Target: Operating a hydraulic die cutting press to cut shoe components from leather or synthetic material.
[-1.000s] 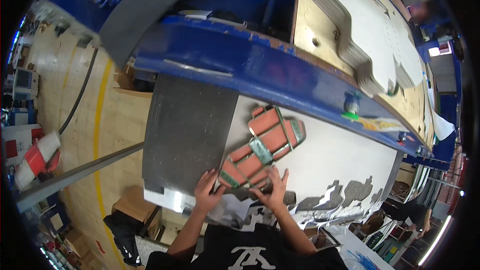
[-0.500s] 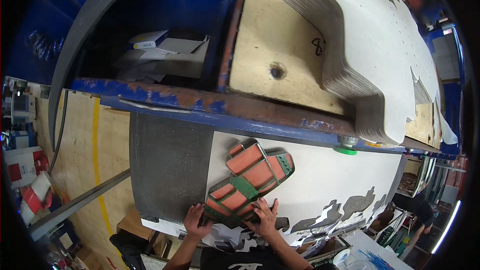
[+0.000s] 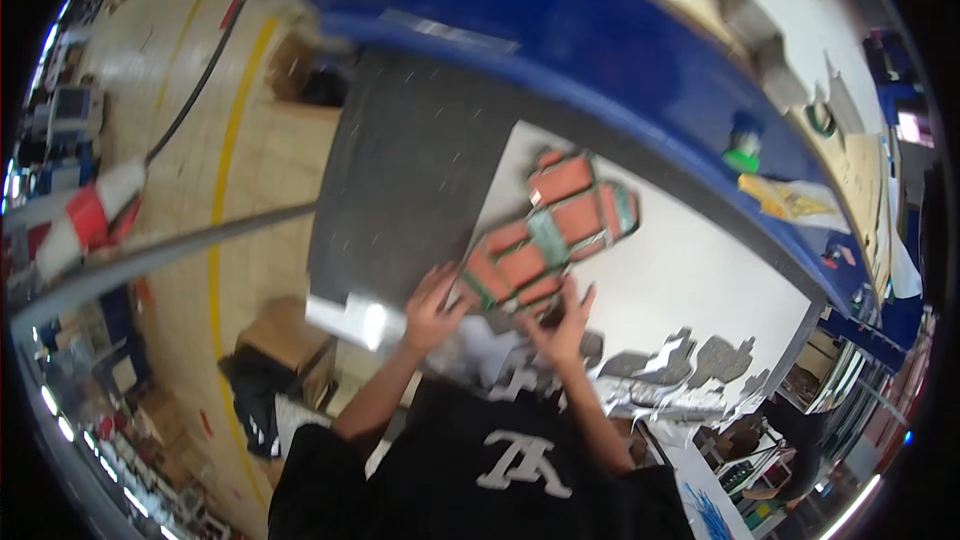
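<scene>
Left hand (image 3: 432, 308) and right hand (image 3: 565, 325) apart, fingers spread, pressing the near end of an orange-and-green padded piece (image 3: 545, 235) lying on the white sheet (image 3: 690, 280), dark mat (image 3: 400, 180) at nine o'clock.

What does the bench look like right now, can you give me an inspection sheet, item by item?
Surface: white sheet beside a dark grey mat on a blue-framed table.
Job's things: orange and green panelled piece, lying flat on the sheet.
Clutter: grey cut-out scraps at the near edge; green object on the frame.
Hands: left hand and right hand at the piece's near end, fingers spread.
Cables: black cable across the floor.
Surroundings: yellow floor line, cardboard box.
</scene>
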A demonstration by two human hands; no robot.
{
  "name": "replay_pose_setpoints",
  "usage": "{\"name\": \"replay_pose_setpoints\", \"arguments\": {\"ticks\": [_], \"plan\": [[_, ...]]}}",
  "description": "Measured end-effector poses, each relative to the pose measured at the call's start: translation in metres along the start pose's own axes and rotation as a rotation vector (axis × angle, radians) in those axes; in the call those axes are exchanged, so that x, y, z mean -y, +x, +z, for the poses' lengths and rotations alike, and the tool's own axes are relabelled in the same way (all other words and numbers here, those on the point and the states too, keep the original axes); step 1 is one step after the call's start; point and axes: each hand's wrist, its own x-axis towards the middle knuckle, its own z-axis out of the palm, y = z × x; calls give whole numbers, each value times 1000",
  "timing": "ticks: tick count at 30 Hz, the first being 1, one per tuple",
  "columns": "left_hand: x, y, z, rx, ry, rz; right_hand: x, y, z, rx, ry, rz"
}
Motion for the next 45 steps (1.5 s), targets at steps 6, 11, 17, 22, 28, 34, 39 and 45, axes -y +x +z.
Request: {"name": "replay_pose_setpoints", "arguments": {"ticks": [6,11,17,22,28,34,39,45], "plan": [[12,20,-11,18,-79,-10,12,29,0,-104,-30,-155],[5,5,-36,-28,-162,-22,26,26,-8,-52,-40,-52],[19,-100,-82,33,-144,-58,39,11,-33,47,54,74],[12,-130,-97,351,2,172,38,10,-71,-110,61,38],[36,-146,-78,382,21,205,49,19,-123,-132,-6,28],[36,-150,-73,310,87,193,76,-10,-157,-289,43,-49],[38,-159,-63,226,119,235,108,-41,-164,-311,138,-117],[38,-170,-57,119,67,294,144,-51,-157,-256,146,-279]]}}
